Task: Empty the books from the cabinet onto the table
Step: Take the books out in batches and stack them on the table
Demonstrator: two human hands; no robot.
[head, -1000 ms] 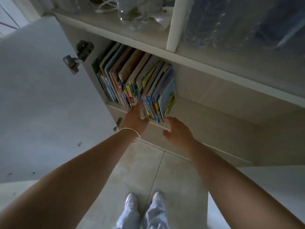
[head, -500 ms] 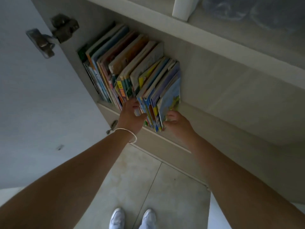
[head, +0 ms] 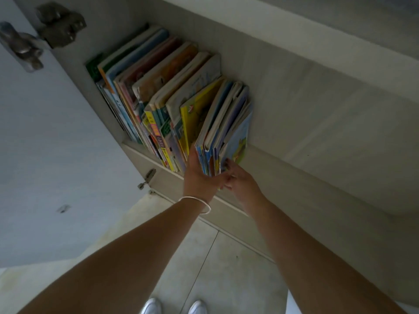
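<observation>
Pale wood cabinet (head: 317, 114) stood open, its door (head: 56, 155) swung left on a metal hinge (head: 40, 39). Books (head: 158, 98) stood in a leaning row at the left end of the shelf. A thin bundle (head: 226, 132) at the row's right end was parted from the rest. Left hand (head: 199, 175), bracelet (head: 197, 203) at the wrist, gripped the bundle's near lower edge, fingers hidden between the books. Right hand (head: 240, 182) pinched the same bundle from the right side. White shoes (head: 174, 307) showed on the tile floor (head: 226, 268).
</observation>
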